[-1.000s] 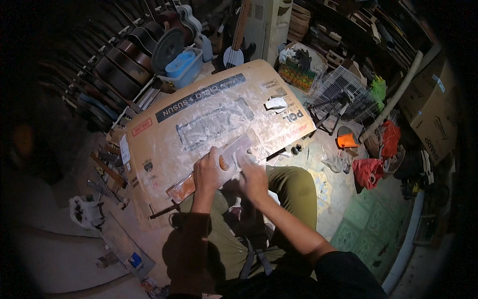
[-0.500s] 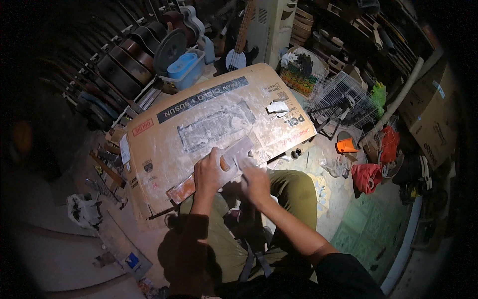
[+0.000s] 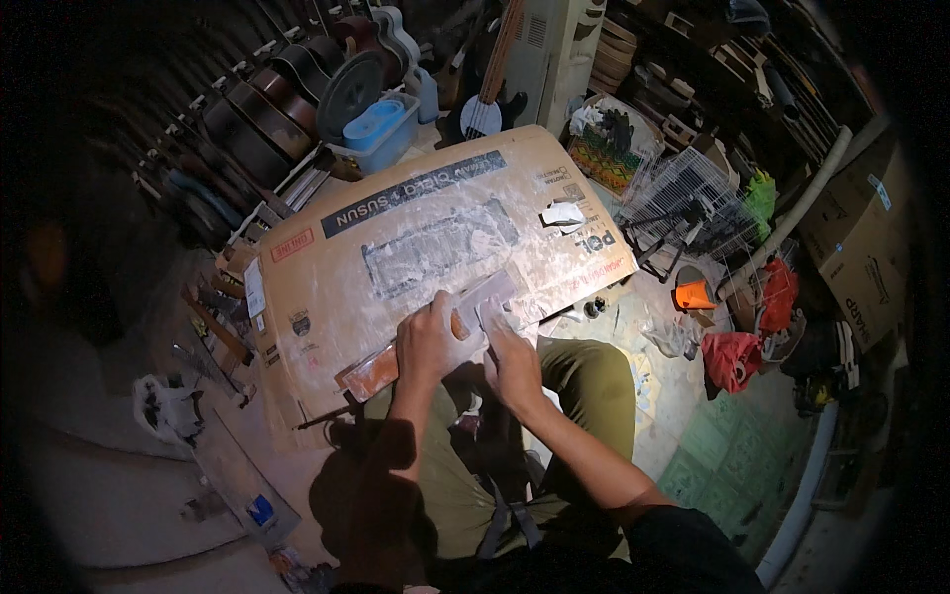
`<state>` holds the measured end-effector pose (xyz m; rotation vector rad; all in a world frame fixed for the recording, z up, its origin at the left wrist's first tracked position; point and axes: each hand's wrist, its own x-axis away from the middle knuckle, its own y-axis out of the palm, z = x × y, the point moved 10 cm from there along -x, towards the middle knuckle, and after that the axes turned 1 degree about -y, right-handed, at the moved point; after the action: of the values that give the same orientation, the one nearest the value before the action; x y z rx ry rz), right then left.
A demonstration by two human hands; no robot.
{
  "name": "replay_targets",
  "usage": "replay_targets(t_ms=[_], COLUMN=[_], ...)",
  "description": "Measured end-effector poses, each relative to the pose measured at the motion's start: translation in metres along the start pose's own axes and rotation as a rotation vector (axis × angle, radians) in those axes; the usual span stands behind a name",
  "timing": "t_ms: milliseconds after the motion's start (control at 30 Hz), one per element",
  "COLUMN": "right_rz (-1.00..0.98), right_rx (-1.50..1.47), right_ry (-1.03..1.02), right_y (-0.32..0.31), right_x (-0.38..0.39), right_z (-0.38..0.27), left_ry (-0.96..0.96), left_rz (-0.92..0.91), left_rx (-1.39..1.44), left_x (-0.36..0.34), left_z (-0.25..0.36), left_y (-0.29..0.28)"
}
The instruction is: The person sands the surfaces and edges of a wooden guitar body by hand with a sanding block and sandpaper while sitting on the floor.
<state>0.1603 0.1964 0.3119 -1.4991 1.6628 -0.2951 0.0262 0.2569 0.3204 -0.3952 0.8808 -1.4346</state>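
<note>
A large flat cardboard sheet, smeared with pale dust, lies across in front of my knees. Over its near edge I hold a long wooden piece, with a glossy brown end at the left and a dusty grey end at the right. My left hand is closed around its middle. My right hand is closed, its fingers pressing a small pale sheet, apparently sandpaper, against the grey end. The undersides of the wood and of both hands are hidden.
A torn white scrap rests on the cardboard. Guitars stand in a row at the far left, near a blue tub. To the right are a wire rack, an orange object and a red bag.
My right hand was blurred by motion and now shows sharply, on the same end of the wood. My left hand keeps its grip. The whole view has shifted slightly.
</note>
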Motion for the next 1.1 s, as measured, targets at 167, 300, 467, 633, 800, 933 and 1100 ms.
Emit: replay_targets(t_ms=[167,300,467,633,800,933,1100], right_rz=[-0.067,-0.116,-0.099,-0.339,0.073,-0.031,-0.031], right_rx=[0.1,0.041,0.066,0.144,-0.049,0.155,0.024], right_ry=[0.089,0.056,0.051,0.277,-0.045,0.1,0.018], right_y=[-0.007,0.001,0.0,0.008,-0.004,-0.014,0.003], right_x=[-0.023,-0.013,-0.021,-0.026,0.003,-0.032,-0.01], right_z=[0.051,0.015,0.031,0.061,0.013,0.052,0.022], left_ry=[0.01,-0.006,0.004,0.017,0.032,0.074,0.091], left_rz=[0.018,-0.017,0.029,-0.005,-0.019,0.009,0.054], left_rx=[-0.019,-0.032,0.032,-0.042,0.011,-0.034,-0.045], left_x=[-0.004,0.0,0.0,0.003,0.004,0.004,0.005], left_z=[0.011,0.005,0.008,0.008,0.009,0.015,0.011], left_y=[0.009,0.002,0.006,0.004,0.009,0.009,0.0])
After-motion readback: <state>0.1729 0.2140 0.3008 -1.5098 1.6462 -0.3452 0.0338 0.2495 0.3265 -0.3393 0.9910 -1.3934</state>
